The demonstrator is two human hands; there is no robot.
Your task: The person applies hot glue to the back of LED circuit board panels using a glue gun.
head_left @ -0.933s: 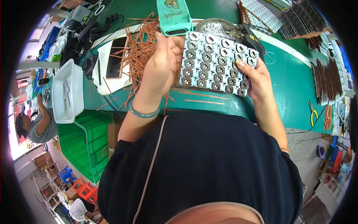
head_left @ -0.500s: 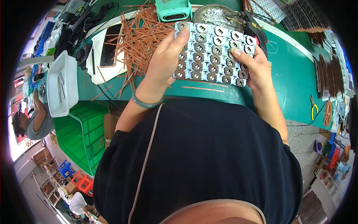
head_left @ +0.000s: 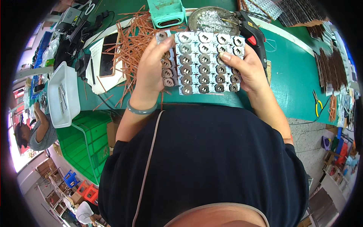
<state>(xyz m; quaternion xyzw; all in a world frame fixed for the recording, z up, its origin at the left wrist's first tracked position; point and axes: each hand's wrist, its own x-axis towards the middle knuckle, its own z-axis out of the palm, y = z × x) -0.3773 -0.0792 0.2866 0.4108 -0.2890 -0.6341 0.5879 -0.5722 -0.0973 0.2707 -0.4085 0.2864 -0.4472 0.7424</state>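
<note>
My left hand point(head_left: 150, 72) grips a narrow pale strip point(head_left: 169, 76) with one column of round dark metal pieces, the thumb on its upper part. Across a thin gap, my right hand point(head_left: 251, 72) holds a larger pale panel point(head_left: 194, 65) with several rows of the same round pieces, each with small bright openings. The right thumb presses on its face near the right edge, while the other fingers go behind it. Both parts are held above the near edge of the green table point(head_left: 291, 83). The back sides of the strip and panel are hidden.
Behind the left hand lies a heap of thin copper-brown strips point(head_left: 132, 49), near a phone point(head_left: 109, 55). A teal holder point(head_left: 166, 13), a round dish of silvery bits point(head_left: 213, 22) and a black tool point(head_left: 252, 34) stand behind the panel. Yellow-handled pliers point(head_left: 317, 104) lie at right.
The one panel is now in two parts: a one-column strip has come away at the left side. My left hand has moved left with it; the right hand has shifted slightly left and nearer.
</note>
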